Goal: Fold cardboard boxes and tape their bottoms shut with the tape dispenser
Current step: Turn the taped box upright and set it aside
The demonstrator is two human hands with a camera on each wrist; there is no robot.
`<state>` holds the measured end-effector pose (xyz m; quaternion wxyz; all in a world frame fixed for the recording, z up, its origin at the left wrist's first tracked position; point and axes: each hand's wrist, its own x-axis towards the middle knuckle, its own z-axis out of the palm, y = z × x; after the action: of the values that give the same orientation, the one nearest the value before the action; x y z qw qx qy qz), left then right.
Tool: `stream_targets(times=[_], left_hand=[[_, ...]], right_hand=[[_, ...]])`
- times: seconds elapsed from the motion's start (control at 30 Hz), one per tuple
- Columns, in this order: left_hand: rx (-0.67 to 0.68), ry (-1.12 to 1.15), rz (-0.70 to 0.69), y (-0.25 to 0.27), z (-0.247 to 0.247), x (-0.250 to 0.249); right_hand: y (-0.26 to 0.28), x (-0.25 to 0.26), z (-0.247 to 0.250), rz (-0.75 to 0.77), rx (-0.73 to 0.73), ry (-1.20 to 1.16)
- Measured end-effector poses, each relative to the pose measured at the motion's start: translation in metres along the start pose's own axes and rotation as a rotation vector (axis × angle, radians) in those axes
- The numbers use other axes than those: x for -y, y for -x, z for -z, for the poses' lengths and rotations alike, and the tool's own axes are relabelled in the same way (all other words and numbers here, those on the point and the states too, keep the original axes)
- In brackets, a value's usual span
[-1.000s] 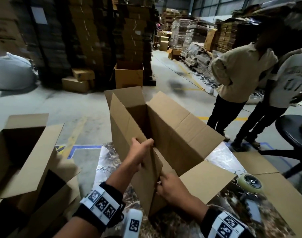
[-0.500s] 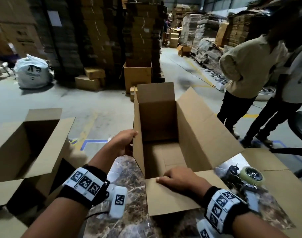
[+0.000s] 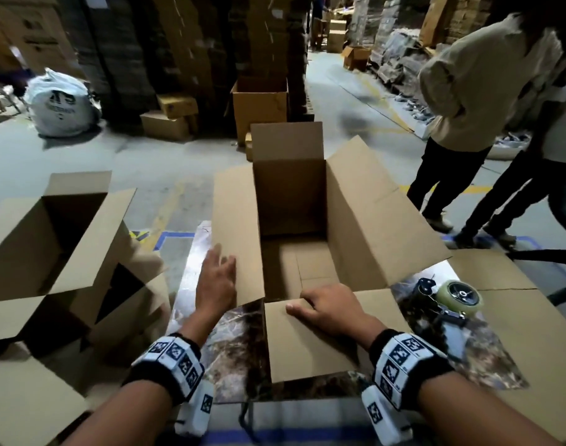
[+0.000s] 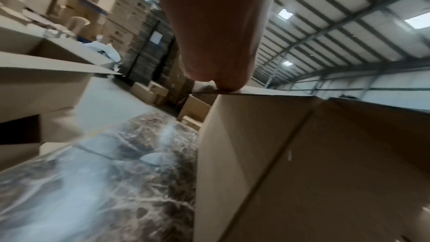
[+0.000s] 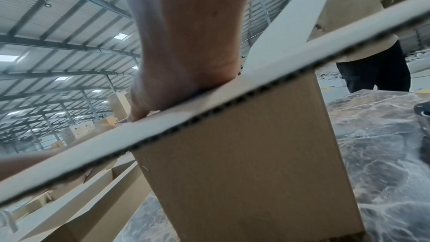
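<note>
Head view shows the cardboard box (image 3: 349,220) standing square and upright on the bench (image 3: 233,346), all four top flaps splayed outward, where a second ago it was a skewed, half-collapsed sleeve; the left hand (image 3: 215,281), grip open with fingers spread, has let go of the left wall it held half a second ago; the right hand (image 3: 326,312) keeps its curled grip on the near flap; the tape dispenser (image 3: 449,300) lies untouched to the right, so taping seems still ahead.
</note>
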<state>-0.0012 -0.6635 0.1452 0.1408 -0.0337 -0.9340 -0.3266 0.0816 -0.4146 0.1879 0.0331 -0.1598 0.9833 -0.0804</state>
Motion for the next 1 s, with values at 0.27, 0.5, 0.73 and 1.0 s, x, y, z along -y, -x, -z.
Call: stream_targets(times=[0.27,0.5,0.73,1.0], left_hand=[[0.344,0.131,0.407,-0.011,-0.029,-0.072],[0.397,0.634,0.498,-0.019,-0.039,-0.065],[0.395,0.542,0.414,-0.006,-0.026,-0.079],[0.557,0.452,0.393,0.016,-0.014,-0.076]], right_hand=[[-0.006,-0.005,-0.036,-0.011,-0.327,0.169],[-0.004,-0.003,-0.027,0.001,-0.302,0.051],[0.007,-0.038,0.017,-0.109,-0.32,-0.137],[0.009,-0.139,0.053,-0.618,0.105,-0.087]])
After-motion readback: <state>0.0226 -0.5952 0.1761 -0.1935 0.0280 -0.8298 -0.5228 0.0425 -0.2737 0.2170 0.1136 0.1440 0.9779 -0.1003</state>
